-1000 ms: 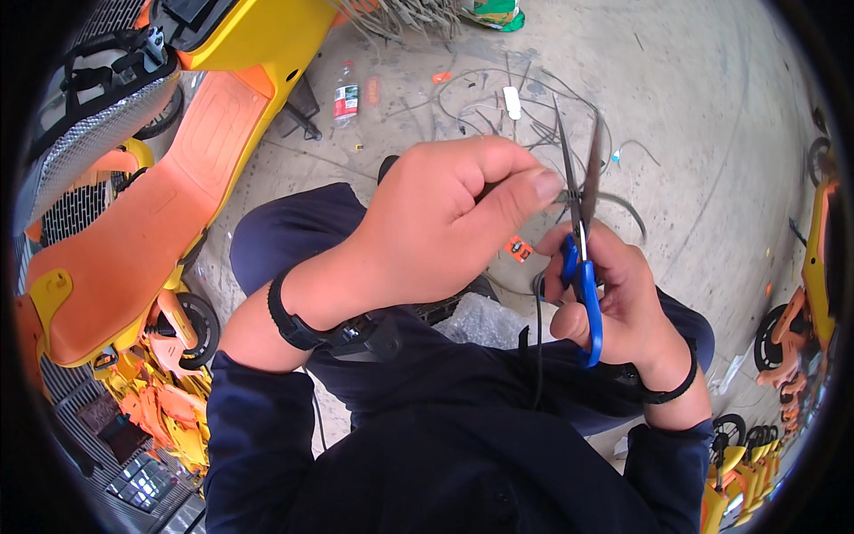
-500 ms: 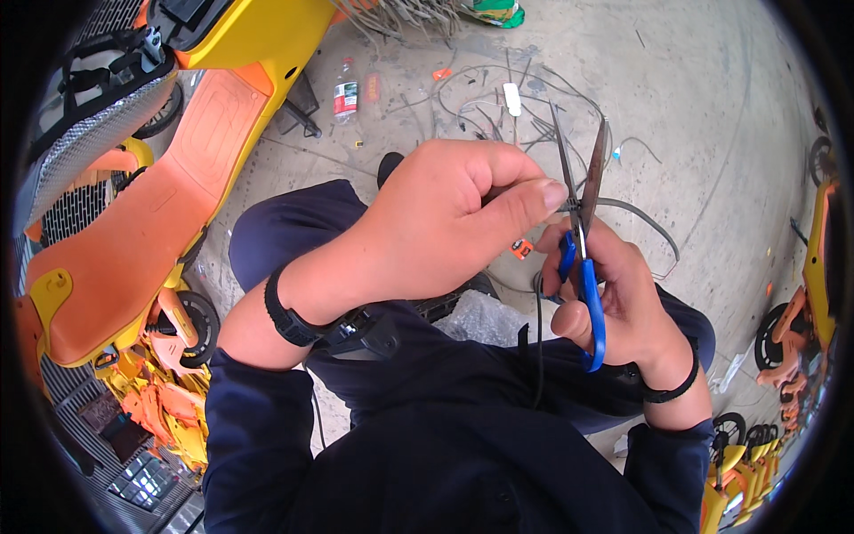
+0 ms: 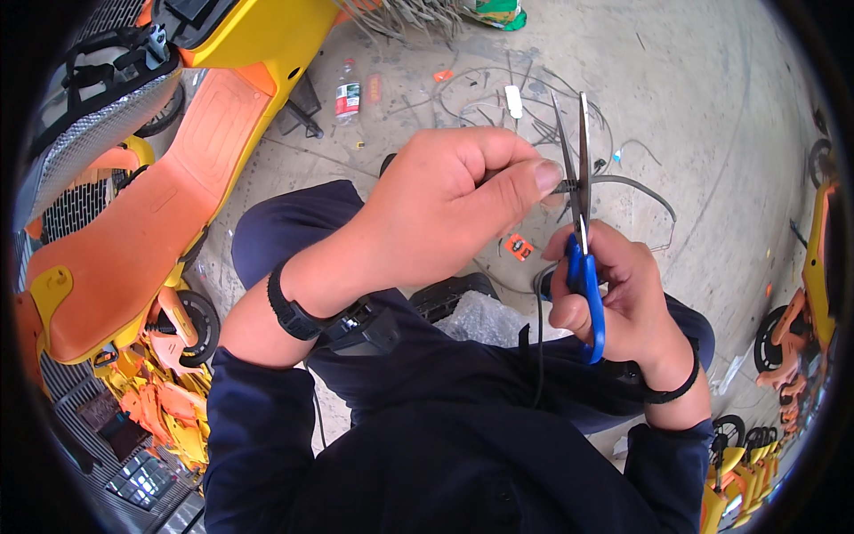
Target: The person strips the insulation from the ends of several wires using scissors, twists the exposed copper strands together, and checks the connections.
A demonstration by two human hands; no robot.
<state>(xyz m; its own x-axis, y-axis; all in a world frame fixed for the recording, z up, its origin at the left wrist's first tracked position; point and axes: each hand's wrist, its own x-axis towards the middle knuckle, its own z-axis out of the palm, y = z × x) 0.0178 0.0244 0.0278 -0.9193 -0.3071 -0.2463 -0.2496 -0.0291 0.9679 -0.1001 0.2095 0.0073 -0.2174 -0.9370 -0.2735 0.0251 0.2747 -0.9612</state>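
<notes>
Beyond left hand (image 3: 449, 200), clear bottle (image 3: 348, 96)

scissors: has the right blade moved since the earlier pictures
Yes, left: the right blade of the scissors has swung nearer the white piece on the floor, partly narrowing the gap.

The scissors (image 3: 581, 230) have closed partway, blades nearer together; the left hand (image 3: 463, 205) and dark cable (image 3: 633, 182) have shifted slightly upward in view.
</notes>
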